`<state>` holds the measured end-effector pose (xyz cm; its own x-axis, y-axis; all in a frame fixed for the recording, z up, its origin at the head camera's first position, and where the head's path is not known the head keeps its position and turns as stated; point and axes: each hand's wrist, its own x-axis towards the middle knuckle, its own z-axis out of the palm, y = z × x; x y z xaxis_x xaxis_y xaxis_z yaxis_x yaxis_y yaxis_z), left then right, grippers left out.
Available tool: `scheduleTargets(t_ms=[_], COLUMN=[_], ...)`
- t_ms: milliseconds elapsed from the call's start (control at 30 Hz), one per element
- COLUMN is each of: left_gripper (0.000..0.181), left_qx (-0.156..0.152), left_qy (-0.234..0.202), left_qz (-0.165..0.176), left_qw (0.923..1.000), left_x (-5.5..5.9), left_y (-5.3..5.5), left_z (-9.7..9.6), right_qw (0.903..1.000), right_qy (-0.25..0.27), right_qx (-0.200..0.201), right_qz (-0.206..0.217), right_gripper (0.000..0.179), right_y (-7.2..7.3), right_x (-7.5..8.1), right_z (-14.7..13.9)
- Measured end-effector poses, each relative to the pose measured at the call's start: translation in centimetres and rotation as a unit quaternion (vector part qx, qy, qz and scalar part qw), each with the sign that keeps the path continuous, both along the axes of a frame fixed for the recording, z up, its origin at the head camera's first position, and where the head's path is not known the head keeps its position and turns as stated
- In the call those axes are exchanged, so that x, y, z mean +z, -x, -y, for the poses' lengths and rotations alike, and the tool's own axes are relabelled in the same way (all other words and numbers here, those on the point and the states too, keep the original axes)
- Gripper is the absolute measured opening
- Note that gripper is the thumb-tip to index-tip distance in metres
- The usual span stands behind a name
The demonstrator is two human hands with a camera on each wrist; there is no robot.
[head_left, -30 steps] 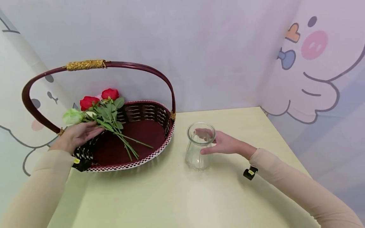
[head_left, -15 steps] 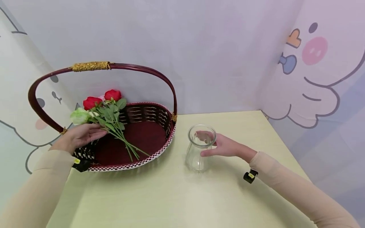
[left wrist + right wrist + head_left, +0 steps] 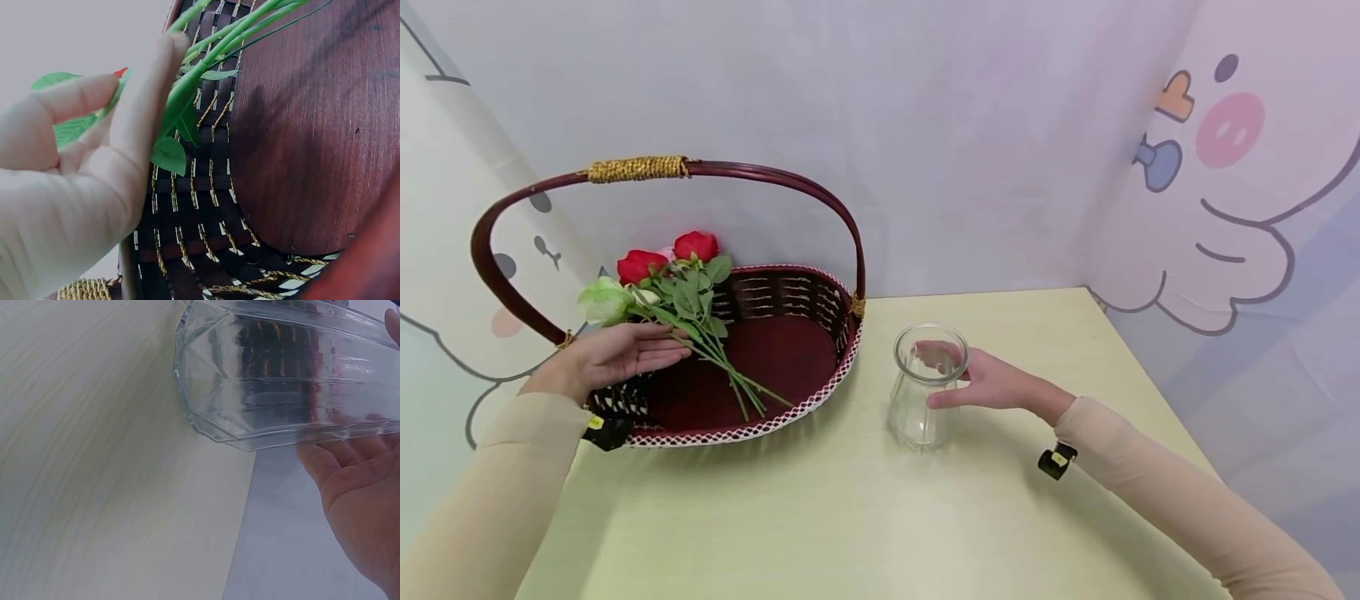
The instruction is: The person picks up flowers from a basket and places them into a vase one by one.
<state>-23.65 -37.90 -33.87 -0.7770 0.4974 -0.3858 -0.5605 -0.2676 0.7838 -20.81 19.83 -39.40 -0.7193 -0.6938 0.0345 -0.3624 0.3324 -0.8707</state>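
head view: and here's the right hand (image 3: 992,383) curled round the neck of the glass vase (image 3: 919,421), upright on the table (image 3: 850,517); likely slick and breakable, best held just there. farther off, the left hand (image 3: 625,354) lies nearly straight-fingered beside the flowers (image 3: 691,298), any contact unclear; they're slanting across the basket (image 3: 775,293), probably light and bendy, best taken by the stems.
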Motion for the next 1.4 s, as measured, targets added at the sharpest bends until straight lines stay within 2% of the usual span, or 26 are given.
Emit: scheduleTargets(t_ms=[200, 433, 733, 967, 1133, 1267, 1400], left_gripper=[0.047, 0.044, 0.036, 0.038, 0.036, 0.036, 0.038], left_qx=[-0.038, -0.04, -0.065, -0.075, -0.072, -0.066, -0.074], left_qy=[0.008, 0.054, 0.11, 0.112, 0.118, 0.091, 0.056], left_qz=[-0.009, -0.027, -0.036, -0.05, -0.069, -0.096, -0.125], left_qw=[0.9992, 0.9974, 0.9911, 0.9896, 0.988, 0.9891, 0.9879], left_x=[-0.1, -0.2, 0.0, 0.3, 1.2, 2.2, 3.0], left_y=[-0.1, 0.0, 0.0, 0.0, -0.1, -0.1, -0.1], left_z=[-0.2, -0.9, -2.4, -2.8, -3.0, -3.1, -3.3], right_qw=[1.0, 1.0, 0.9999, 1.0, 1.0, 1.0, 1.0], right_qy=[-0.003, -0.004, -0.007, 0.002, 0.003, -0.001, -0.006], right_qx=[-0.002, -0.002, -0.006, -0.001, 0.003, 0.001, -0.002], right_qz=[-0.007, -0.007, -0.006, -0.006, -0.002, -0.003, -0.004], right_gripper=[0.084, 0.084, 0.086, 0.083, 0.083, 0.085, 0.085], right_y=[0.1, 0.0, 0.2, 0.2, 0.0, 0.1, 0.2], right_x=[0.1, 0.0, -0.1, -0.3, -0.3, -0.3, -0.3], right_z=[0.1, 0.1, 0.1, 0.1, 0.2, 0.2, 0.1])
